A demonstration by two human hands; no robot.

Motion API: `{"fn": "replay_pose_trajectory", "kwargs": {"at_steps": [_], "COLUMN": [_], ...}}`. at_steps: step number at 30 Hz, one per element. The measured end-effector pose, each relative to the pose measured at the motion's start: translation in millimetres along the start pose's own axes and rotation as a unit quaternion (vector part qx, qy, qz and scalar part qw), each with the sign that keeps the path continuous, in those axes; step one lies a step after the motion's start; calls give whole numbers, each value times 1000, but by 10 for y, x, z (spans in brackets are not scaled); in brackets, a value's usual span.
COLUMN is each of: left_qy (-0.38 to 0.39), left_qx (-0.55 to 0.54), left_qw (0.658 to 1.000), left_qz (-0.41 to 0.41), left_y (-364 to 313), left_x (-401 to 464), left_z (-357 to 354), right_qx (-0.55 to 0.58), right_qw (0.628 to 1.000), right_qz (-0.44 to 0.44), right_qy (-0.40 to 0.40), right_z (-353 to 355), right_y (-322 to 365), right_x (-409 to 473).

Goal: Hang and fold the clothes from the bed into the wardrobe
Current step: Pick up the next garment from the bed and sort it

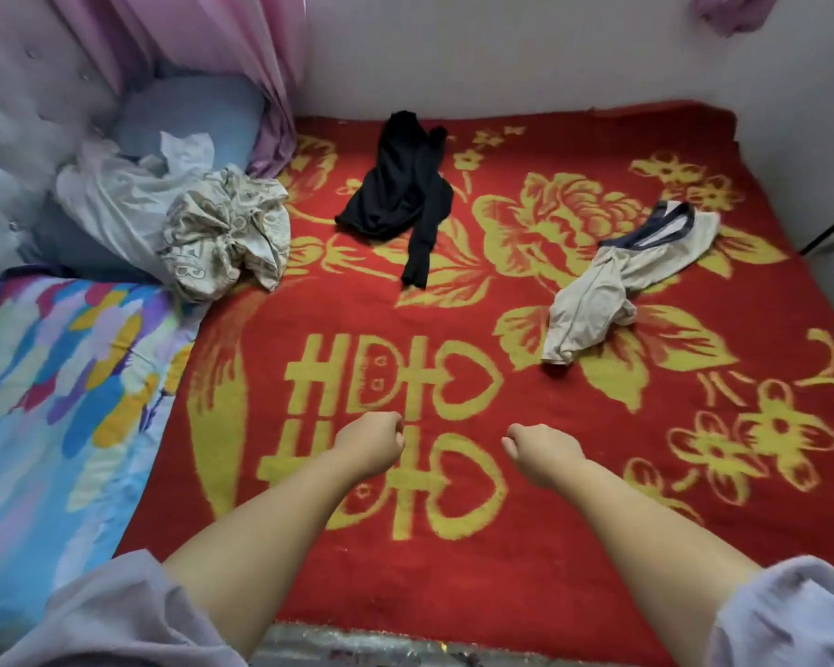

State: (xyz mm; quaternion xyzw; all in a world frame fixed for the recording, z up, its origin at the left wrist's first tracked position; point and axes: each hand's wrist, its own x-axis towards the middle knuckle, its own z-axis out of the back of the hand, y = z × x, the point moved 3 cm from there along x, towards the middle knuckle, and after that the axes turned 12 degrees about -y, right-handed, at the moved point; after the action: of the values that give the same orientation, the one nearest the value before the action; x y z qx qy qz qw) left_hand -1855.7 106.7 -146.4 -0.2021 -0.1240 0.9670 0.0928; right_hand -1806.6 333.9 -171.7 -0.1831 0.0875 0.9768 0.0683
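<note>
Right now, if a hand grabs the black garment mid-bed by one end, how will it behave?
The black garment lies crumpled, one narrow leg or sleeve trailing toward the viewer, so it is likely floppy and will drape and dangle. It looks thin, so probably light. On the red blanket, whose surface looks fuzzy, it may drag rather than slide. Both hands are curled and hold nothing.

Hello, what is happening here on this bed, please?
A person reaches both arms over a bed with a red and yellow blanket. The left hand and right hand are curled and hold nothing. Loose clothes wait on the blanket: a black garment in the middle, a beige garment on the right, and a crumpled pale pile by the pillows. Nothing is picked up yet.
</note>
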Motion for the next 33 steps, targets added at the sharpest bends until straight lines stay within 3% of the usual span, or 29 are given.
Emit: {"fn": "replay_pose_trajectory", "kwargs": {"at_steps": [3,9,13,16,18,21,25,27,30,33], "left_qy": [13,-22,-79,-149,-198,-232,-244,-242,-253,-242], "left_qx": [-2,24,43,57,90,121,102,89,16,26], "left_qw": [1000,999,996,986,972,958,963,965,967,969], "left_qz": [11,3,-11,-41,-95,-122,-49,-53,-29,-30], "left_y": [46,170,277,298,324,322,307,308,428,414], "left_x": [510,1799,2752,3355,3755,4232,4772,4916,4947,4605], "left_z": [-217,-691,-879,-960,-973,-966,-870,-805,-700,-775], "right_qx": [16,164,83,-18,-12,-13,-14,-11,-7,-11], "right_qw": [1000,985,996,987,972,962,957,953,949,948], "right_qz": [2,-38,3,59,66,84,89,92,91,92], "right_qy": [11,-29,-34,-146,-224,-258,-277,-290,-301,-304], "right_z": [-163,-697,-1248,-1724,-1847,-1893,-1891,-1904,-1894,-1892], "right_y": [-93,26,40,-125,-149,-157,-157,-162,-156,-163], "right_x": [626,2078,2728,2852,2884,2893,2897,2886,2894,2903]}}
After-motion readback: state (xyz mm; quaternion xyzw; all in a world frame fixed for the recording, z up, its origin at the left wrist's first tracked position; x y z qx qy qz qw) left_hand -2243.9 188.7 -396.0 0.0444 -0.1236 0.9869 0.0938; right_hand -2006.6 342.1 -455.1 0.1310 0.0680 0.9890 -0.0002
